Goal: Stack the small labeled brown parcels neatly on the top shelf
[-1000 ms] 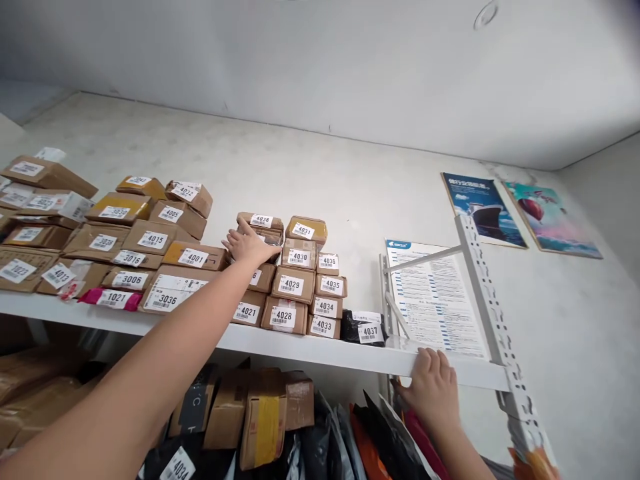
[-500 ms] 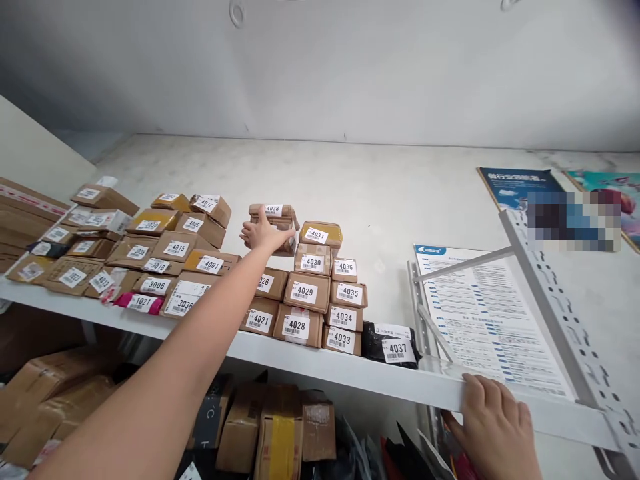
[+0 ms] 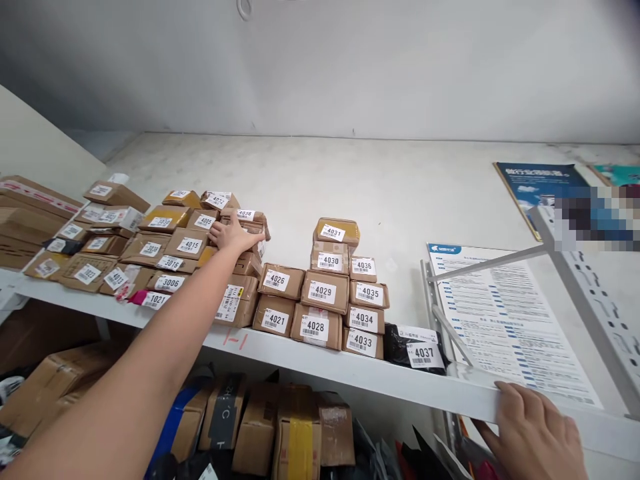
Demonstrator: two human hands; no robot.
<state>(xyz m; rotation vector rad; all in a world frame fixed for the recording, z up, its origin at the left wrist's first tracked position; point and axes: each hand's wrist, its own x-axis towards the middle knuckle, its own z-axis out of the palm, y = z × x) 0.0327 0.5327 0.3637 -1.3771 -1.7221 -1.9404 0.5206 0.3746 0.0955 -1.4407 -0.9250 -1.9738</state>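
Far to your left, small brown boxes with number stickers lie stacked on the white shelf. Your left hand reaches up to the box marked 4038, which sits high on the pile, just left of the stack with box 4031 on top. Your fingers lie flat on the box front; the grip looks loosely spread, not closed around it, though the far side of the hand is hidden. To do this well, I think you should get your thumb under the box and your fingers over the top, then move it slowly so the boxes below do not slide. Farther right lies the black bag marked 4037. Your right hand holds the shelf edge with fingers curled over it; keep it there to stay steady.
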